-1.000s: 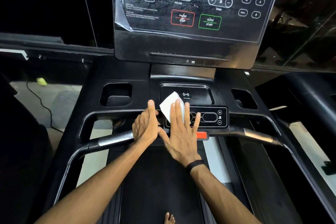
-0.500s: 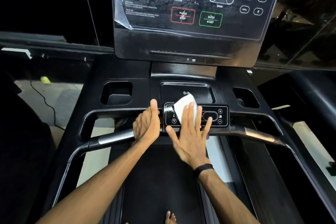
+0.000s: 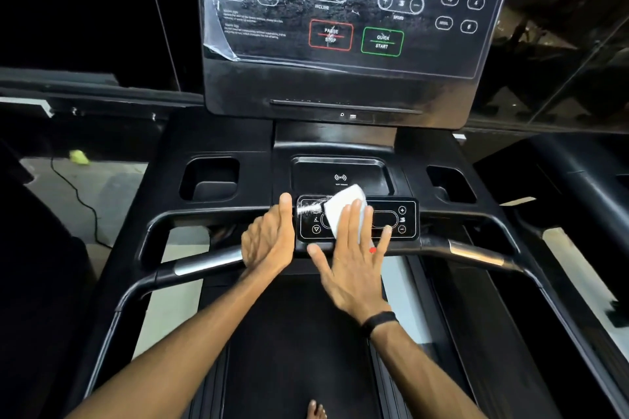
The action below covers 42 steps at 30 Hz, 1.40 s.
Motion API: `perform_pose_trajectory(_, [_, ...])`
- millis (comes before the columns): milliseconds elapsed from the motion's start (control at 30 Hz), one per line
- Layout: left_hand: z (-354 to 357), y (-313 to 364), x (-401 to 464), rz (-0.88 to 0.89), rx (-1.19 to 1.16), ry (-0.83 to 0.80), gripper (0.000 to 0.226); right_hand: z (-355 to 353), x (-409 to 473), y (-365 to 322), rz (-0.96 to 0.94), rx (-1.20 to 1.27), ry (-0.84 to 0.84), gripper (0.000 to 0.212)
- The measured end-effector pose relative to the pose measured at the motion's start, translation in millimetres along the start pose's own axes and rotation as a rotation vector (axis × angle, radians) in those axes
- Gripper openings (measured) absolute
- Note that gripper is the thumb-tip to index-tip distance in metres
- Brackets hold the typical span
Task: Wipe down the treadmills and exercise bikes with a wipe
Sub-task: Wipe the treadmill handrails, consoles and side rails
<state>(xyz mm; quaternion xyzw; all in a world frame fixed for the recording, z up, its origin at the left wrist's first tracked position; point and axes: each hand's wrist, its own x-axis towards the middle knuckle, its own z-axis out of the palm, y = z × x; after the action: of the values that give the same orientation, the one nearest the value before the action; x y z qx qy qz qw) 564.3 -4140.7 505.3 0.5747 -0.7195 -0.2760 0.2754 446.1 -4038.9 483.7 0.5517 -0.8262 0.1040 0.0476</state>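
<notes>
The wipe (image 3: 343,211), white and folded, lies flat on the small control panel (image 3: 357,218) at the front of the treadmill (image 3: 218,143) console, covering the panel's left-centre. The right hand (image 3: 352,262) presses it down with straight, slightly spread fingers (image 3: 355,218); nothing is pinched or curled. A wet streak shows on the panel's upper left corner, just beside the wipe.

The left hand (image 3: 270,240) stands edge-on against the panel's left side, fingers together and straight, thumb hidden, apparently bracing.

Assessment: the panel's right end, with its plus and minus keys, looks dry and appears unwiped. Sound practice would be flat, even pressure carried across to that edge in overlapping passes (light enough not to trigger the keys). The handlebar (image 3: 476,252), cup recesses (image 3: 209,178) and upper display (image 3: 340,3) lie beyond; whether they are clean cannot be judged.
</notes>
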Motion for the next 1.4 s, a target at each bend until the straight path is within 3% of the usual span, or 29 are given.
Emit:
perform_pose_trajectory(133, [0,1,-1,0.026,0.025,-0.018,0.094,-11,22,16,0.000,0.022,0.021,0.088])
perform_pose_trajectory(267, [-1,2,-4,0.057,-0.004,-0.004,0.065,-15,14,51,0.144,0.061,-0.002,0.087])
perform_pose_trajectory(500, [7,0,-5,0.311,-0.108,0.060,0.069,-18,3,56,0.059,0.117,-0.050,0.088])
perform_pose_trajectory(667, [17,28,-18,0.488,-0.177,0.147,0.067,-17,5,110,0.287,0.204,-0.031,0.088])
perform_pose_trajectory(800, [35,51,-42,0.631,-0.216,0.091,0.068,-19,-15,146,0.419,0.182,-0.102,0.093])
perform_pose_trajectory(900, [51,62,-56,0.698,-0.203,0.053,0.070,-21,-24,161,0.385,0.100,-0.135,0.092])
perform_pose_trajectory(967, [59,67,-59,0.706,-0.202,0.071,0.070,-24,-22,162,0.307,-0.042,-0.171,0.077])
perform_pose_trajectory(1067, [66,75,-54,0.693,-0.187,0.123,0.068,-26,-18,155,0.123,-0.241,-0.038,0.063])
perform_pose_trajectory(1167, [74,88,-47,0.659,-0.148,0.170,0.068,-35,-13,163,0.005,-0.241,0.071,0.075])
perform_pose_trajectory(1267, [84,104,-41,0.653,-0.122,0.205,0.068,-55,-1,176,-0.008,-0.276,-0.081,0.092])
perform_pose_trajectory(1400, [102,124,-44,0.612,-0.120,0.268,0.066,-58,17,196,-0.150,-0.306,-0.145,0.090])
